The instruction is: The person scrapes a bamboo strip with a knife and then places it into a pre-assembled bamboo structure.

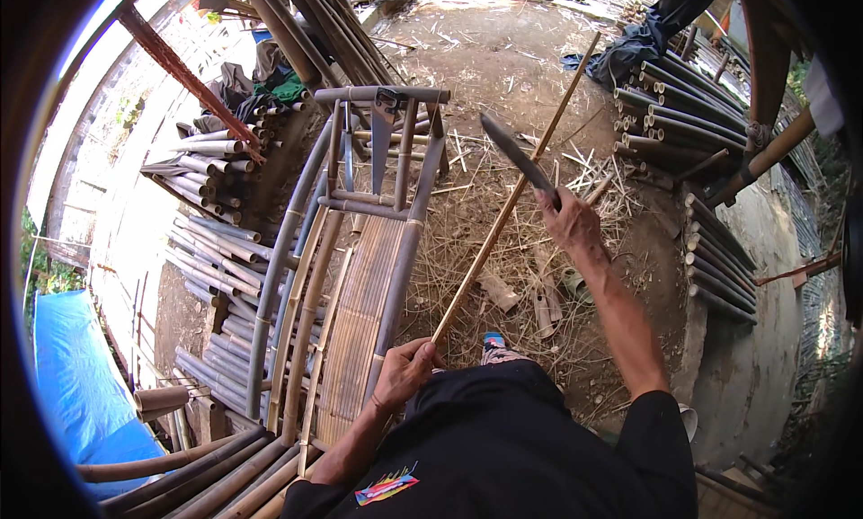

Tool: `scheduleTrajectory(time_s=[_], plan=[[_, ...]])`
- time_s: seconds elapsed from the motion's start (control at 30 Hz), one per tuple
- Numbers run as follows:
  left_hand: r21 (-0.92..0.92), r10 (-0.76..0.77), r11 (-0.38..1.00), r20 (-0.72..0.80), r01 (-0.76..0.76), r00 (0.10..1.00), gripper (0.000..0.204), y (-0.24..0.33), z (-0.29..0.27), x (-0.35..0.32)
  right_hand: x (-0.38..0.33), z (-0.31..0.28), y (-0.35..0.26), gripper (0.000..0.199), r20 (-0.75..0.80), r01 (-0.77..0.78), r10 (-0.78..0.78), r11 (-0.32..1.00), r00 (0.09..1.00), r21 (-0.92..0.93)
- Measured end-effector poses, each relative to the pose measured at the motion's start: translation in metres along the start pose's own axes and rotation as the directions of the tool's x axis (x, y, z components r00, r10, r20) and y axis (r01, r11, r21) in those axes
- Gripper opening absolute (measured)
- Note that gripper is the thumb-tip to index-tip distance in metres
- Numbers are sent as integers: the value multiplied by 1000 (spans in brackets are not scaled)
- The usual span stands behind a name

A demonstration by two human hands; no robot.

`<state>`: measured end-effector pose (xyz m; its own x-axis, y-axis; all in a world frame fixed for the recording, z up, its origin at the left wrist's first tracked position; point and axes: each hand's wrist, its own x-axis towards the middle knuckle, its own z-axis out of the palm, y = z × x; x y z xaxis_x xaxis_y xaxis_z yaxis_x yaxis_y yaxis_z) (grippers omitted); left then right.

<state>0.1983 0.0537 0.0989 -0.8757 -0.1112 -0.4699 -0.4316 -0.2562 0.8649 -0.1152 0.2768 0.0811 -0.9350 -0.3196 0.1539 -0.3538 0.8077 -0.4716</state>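
The left hand [406,372] is closed around the near end of a long bamboo strip [508,200]. The strip slants up and away to the right of the bamboo frame [360,276]. The right hand [568,221] is closed on the handle of a knife [516,153], its blade raised beside the strip. For a clean cut, keep the strip steady and the blade angled away from the left hand.

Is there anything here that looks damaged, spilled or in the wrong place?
Nothing is clearly damaged. Bamboo shavings and offcuts lie scattered on the ground beside the bamboo frame. The left hand holds a thin strip; the right hand holds a knife.
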Motion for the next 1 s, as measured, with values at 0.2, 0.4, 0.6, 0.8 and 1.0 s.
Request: scheduleTrajectory(time_s=[0.2, 0.4, 0.6, 0.8, 1.0], plan=[[-35, 38, 999, -59, -40, 998, 33, 40, 18, 41, -97, 40, -78, 62, -105, 529, -521, 847, 847, 62], [33, 11, 999, -25, -10, 1000, 32, 31, 17, 21, -56, 35, -39, 63, 7, 293, -293, 956, 956, -7], [19, -73, 997, 53, 72, 996, 34, 18, 4, -18, -3, -16, 7, 73, -42, 33, -33, 999, 999, -4], [-110, 21, 994, 109, -9, 994, 32, 20, -6, 23, -39, -5, -32, 64, 4, 83, -86, 972, 996, 221], [-161, 93, 982, -57, -102, 994, 26, 53, 17, 62, -105, 30, -87, 59, -19, 376, -380, 905, 925, 201]])
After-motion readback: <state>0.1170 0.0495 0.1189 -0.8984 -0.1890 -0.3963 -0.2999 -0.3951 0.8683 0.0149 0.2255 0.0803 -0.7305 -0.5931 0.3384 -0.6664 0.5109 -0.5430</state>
